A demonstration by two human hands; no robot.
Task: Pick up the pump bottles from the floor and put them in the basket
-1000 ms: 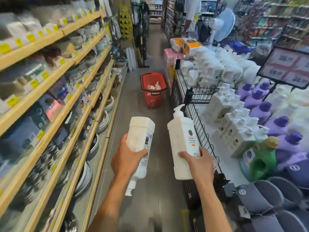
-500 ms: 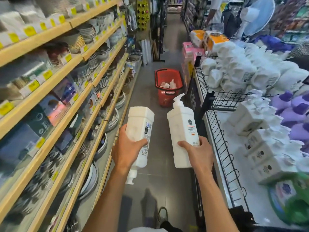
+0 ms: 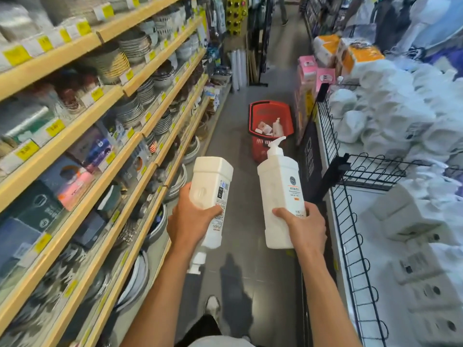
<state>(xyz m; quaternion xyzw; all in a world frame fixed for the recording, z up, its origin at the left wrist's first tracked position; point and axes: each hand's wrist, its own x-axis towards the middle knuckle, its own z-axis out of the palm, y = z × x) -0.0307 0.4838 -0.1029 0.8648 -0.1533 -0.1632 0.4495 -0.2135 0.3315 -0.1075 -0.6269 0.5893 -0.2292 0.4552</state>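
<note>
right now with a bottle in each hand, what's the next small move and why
Probably a step forward toward the red basket: it stands on the aisle floor ahead, seemingly beyond reach, while the left hand grips an inverted pump bottle and the right hand an upright pump bottle.

The left pump bottle [image 3: 211, 194] and right pump bottle [image 3: 279, 186] are showing white. The basket [image 3: 259, 149] is showing red, the price tags [image 3: 55, 127] yellow, the shelves [image 3: 62, 60] tan.

L hand [image 3: 190, 222] grips inverted bottle [image 3: 211, 181], R hand [image 3: 302, 227] grips upright bottle [image 3: 278, 189]; red basket [image 3: 259, 149] ahead
</note>
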